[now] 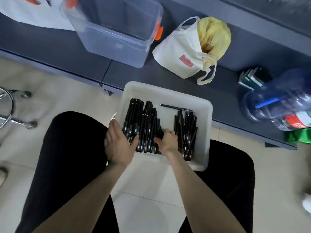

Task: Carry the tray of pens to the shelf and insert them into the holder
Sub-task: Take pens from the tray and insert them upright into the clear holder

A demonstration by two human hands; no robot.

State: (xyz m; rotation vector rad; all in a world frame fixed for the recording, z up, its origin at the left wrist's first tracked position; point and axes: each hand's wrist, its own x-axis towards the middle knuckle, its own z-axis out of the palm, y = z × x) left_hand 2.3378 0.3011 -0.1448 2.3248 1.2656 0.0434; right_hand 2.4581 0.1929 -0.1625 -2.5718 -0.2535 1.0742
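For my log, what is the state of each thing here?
white tray: level, holding pens.
black pens: lying loose in the tray.
left hand: flat, fingers straight, thumb on pens.
right hand: fingers curled among pens.
clear plastic bin: lid off.
tote bag: open, stuffed.

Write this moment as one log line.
tray: holds pens; left hand: open, on pens; right hand: curled over pens, grip unclear

A dark bench [67, 52] bears a clear bin [117, 39], cloth bag [178, 52], notebooks [250, 78] and blue jug [276, 96]
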